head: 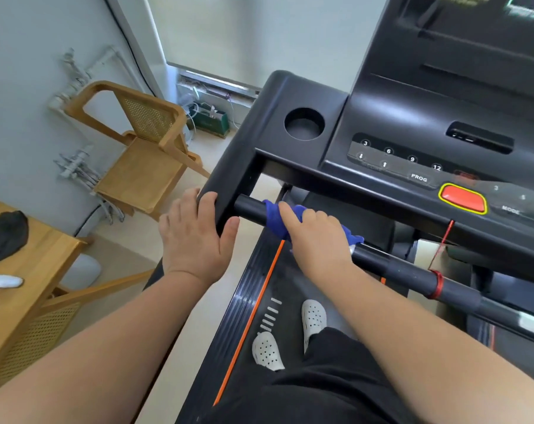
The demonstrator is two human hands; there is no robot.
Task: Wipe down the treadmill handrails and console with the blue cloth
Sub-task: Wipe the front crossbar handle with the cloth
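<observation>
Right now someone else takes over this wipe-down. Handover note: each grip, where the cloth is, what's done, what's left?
Left grip: holds the near end of the left side handrail, fingers over the top, no cloth in it.
Right grip: holds the blue cloth wrapped over the front crossbar, near the bar's left end.
Done: the cloth is on the crossbar. Which parts have been wiped cannot be told.
Left: probably the rest of the crossbar toward the right, the side handrail and the console.
</observation>
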